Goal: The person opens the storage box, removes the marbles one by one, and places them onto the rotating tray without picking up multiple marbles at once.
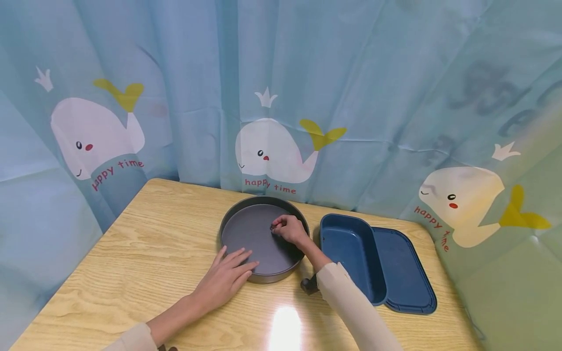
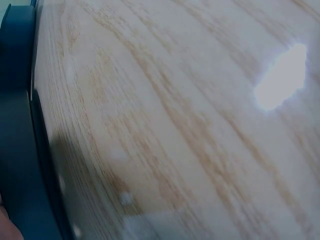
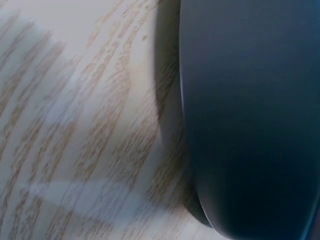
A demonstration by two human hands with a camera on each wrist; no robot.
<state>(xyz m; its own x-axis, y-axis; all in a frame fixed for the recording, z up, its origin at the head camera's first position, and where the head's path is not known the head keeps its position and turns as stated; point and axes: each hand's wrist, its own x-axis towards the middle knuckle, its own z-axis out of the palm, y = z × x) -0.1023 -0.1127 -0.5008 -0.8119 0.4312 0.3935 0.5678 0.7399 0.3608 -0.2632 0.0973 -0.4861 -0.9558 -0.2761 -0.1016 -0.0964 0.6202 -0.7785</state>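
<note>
A round dark grey pan (image 1: pixel 250 234) lies on the wooden table. My left hand (image 1: pixel 226 275) rests on its near left rim, fingers spread and reaching over the pan's inside. Over the right part of the pan, my right hand (image 1: pixel 290 229) pinches a small dark object (image 1: pixel 273 227) between thumb and fingertips; what it is cannot be made out. In the left wrist view the pan's side (image 2: pixel 20 150) runs down the left edge, with a bit of my left hand (image 2: pixel 7 227) at the corner. The right wrist view shows the pan's outer wall (image 3: pixel 250 100) and no fingers.
Right of the pan stands a deep blue rectangular container (image 1: pixel 351 243), with a flat blue lid (image 1: pixel 401 268) beside it, close to the table's right side. A whale-print curtain (image 1: pixel 193 97) hangs behind the wooden table (image 1: pixel 145 243). Bright glare shows on the near tabletop.
</note>
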